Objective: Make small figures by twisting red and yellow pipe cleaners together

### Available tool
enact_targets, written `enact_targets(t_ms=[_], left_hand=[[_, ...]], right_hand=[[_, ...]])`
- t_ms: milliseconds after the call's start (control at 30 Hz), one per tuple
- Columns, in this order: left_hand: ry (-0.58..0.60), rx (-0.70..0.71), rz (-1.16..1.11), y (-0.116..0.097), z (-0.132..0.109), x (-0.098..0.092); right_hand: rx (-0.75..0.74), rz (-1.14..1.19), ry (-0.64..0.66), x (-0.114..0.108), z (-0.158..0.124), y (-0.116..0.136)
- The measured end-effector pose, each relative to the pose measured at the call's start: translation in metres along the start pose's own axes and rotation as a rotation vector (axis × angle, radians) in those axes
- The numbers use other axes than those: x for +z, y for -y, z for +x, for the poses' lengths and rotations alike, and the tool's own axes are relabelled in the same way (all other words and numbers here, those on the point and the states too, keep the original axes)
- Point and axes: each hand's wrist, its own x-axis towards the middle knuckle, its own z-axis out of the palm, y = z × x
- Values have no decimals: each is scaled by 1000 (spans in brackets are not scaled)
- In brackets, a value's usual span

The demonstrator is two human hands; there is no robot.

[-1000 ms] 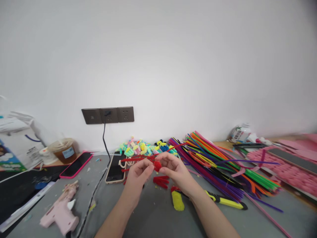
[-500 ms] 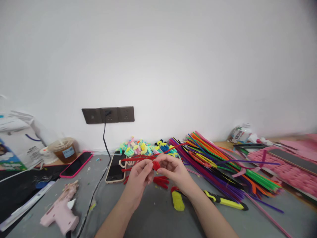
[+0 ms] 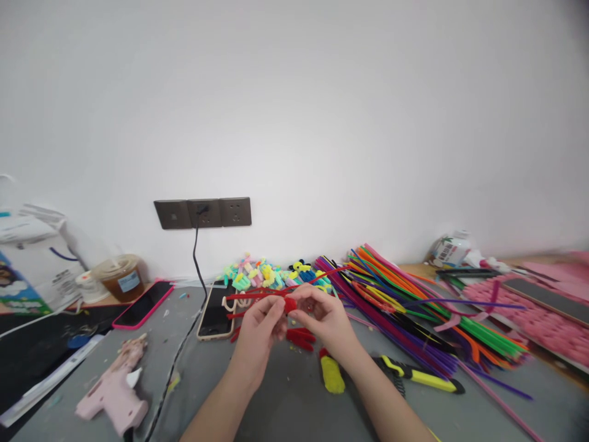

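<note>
Both hands meet above the grey table mat [image 3: 276, 399]. My left hand [image 3: 259, 331] and my right hand [image 3: 324, 319] pinch a small red pipe-cleaner coil [image 3: 289, 305] between their fingertips. A red pipe-cleaner stem [image 3: 257, 295] runs left from the coil. Below the hands lie short red pipe-cleaner pieces [image 3: 301, 336] and a yellow fuzzy piece [image 3: 332, 374]. A yellow and black cutter [image 3: 421, 376] lies just right of my right forearm.
A big heap of coloured pipe cleaners [image 3: 414, 307] fills the right side. A pink glue gun [image 3: 115, 387] lies front left. Two phones [image 3: 214, 313] [image 3: 142, 304], a drink cup [image 3: 120, 277], small coloured craft figures [image 3: 267, 275] and a wall socket strip [image 3: 202, 212] with cable stand behind.
The hands have drawn slightly closer together round the red coil and shifted a little; the camera moved slightly. Nothing else on the table moved.
</note>
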Motion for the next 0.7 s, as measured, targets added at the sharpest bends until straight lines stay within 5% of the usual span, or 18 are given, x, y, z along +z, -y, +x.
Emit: enact_targets(t_ms=[300, 700], left_hand=[[17, 18, 48, -2, -1, -1], [44, -139, -188, -2, -2, 1]], right_hand=[[-16, -45, -22, 1, -1, 4], [-281, -380, -9, 0, -4, 11]])
